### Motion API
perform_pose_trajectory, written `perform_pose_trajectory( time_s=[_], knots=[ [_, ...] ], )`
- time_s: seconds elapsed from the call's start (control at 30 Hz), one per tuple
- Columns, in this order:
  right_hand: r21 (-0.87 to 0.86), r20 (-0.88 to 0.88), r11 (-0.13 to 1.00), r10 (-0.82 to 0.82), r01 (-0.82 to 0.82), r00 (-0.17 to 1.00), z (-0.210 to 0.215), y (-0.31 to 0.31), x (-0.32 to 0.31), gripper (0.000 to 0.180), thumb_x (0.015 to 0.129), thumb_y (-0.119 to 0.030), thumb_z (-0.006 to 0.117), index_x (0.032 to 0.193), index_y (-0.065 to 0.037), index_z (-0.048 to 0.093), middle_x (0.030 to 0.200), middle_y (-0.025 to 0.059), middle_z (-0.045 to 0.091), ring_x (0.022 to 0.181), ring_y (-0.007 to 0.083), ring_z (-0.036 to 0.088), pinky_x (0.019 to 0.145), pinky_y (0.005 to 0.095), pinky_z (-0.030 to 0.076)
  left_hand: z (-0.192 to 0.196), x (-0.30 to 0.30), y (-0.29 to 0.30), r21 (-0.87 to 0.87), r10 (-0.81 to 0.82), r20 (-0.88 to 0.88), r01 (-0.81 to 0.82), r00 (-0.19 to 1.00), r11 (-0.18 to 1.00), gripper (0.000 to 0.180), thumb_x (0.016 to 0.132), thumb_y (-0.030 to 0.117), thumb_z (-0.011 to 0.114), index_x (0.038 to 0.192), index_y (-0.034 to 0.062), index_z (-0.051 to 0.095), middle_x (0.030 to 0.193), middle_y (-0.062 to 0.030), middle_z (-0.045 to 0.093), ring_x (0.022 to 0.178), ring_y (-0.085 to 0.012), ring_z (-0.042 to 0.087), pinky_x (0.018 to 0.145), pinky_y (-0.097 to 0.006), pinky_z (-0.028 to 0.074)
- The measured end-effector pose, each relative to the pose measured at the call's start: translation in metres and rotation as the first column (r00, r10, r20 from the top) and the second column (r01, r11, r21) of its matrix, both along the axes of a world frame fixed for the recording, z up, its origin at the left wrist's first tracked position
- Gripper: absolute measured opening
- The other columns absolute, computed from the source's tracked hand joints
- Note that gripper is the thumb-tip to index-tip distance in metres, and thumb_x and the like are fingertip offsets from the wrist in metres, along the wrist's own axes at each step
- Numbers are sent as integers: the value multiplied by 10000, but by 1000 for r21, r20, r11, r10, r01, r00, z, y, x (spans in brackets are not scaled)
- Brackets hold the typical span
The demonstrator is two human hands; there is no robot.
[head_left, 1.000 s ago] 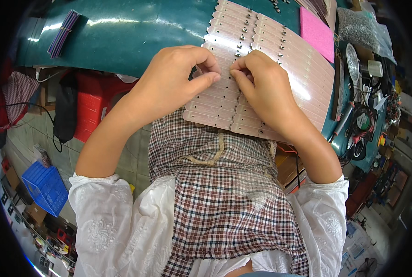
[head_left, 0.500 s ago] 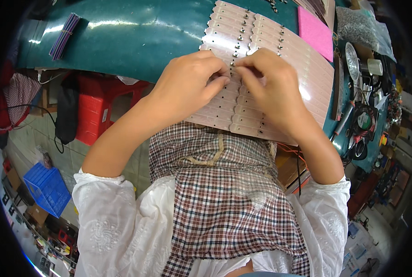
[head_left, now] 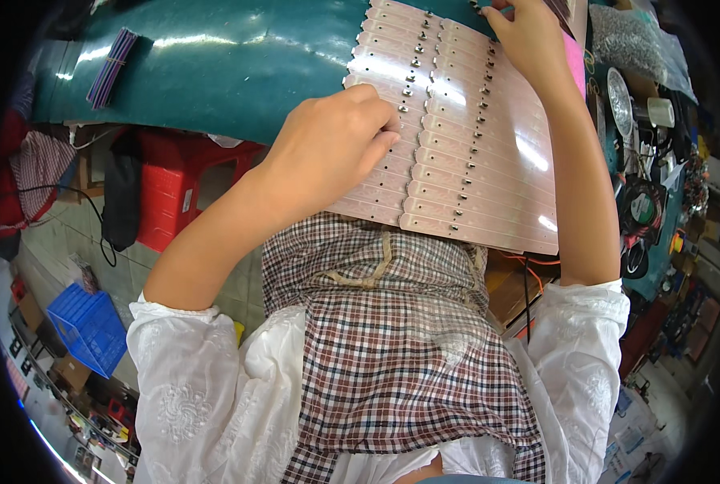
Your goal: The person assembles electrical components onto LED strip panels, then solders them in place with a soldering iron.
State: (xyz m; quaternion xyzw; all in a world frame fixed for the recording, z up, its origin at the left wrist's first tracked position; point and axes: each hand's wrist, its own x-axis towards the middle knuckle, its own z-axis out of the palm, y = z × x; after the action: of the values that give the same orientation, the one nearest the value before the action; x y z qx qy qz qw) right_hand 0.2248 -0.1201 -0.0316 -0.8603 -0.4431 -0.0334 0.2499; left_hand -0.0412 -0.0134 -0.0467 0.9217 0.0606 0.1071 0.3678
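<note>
A sheet of pale pink, board-like strips point(head_left: 513, 173) with scalloped ends lies in front of me, its near edge by my apron. Small metal clips point(head_left: 470, 164) stand along it in two lines, and dark holes dot the nearer part of the left line. My left hand point(head_left: 331, 145) rests over the sheet's left side, fingers curled and thumb pressed to them; whatever is between them is hidden. At the far edge, my right hand point(head_left: 531, 39) has its bent fingertips by a few loose small metal pieces point(head_left: 474, 6); its pinch is partly out of sight.
A green table point(head_left: 214, 73) carries a rubber-banded purple bundle point(head_left: 111, 68) on the left. To the right are a pink pad point(head_left: 573, 64), a clear bag of small parts point(head_left: 638, 48), a tape roll point(head_left: 660, 112) and tools. Below stand a red stool point(head_left: 166, 189) and a blue crate point(head_left: 89, 327).
My right hand has left the left line of clips and moved up and right to the loose metal pieces. My left hand has stayed in place, and the sheet has shifted slightly.
</note>
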Motion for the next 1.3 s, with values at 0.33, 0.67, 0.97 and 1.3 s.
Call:
perform_pose_trajectory(
  time_s=[0.33,0.67,0.97,1.3],
  knots=[
    [59,-111,996,-62,68,992,-22,2,29,189,781,-12,673,959,37,711,839,182,706,768,273,681,716,362,529,-3,-7,-9,373,-98,30,80,995,925,148,799,101,736,885,75,617,855,-65,573,644,-242,633,552,-355,515],
    [-173,-64,983,-71,59,995,-28,0,38,291,800,-326,760,880,-47,768,821,122,737,736,249,697,724,367,534,-2,-8,-1,186,-41,137,15,990,982,173,785,119,781,886,43,662,830,-76,630,684,-224,653,588,-323,525],
    [187,-483,982,71,24,873,26,-23,-16,177,844,-109,718,949,28,757,828,109,743,766,154,704,735,288,552,21,110,55,149,15,248,-54,969,987,143,815,140,719,859,5,699,794,-129,695,778,-267,675,722,-369,522],
    [66,-646,970,219,-232,732,46,-57,-141,121,813,-54,717,858,58,711,776,145,709,691,198,698,649,311,558,-16,199,57,229,-100,181,57,978,972,83,766,119,716,796,47,744,831,-177,716,848,-364,697,792,-464,543]
  ],
)
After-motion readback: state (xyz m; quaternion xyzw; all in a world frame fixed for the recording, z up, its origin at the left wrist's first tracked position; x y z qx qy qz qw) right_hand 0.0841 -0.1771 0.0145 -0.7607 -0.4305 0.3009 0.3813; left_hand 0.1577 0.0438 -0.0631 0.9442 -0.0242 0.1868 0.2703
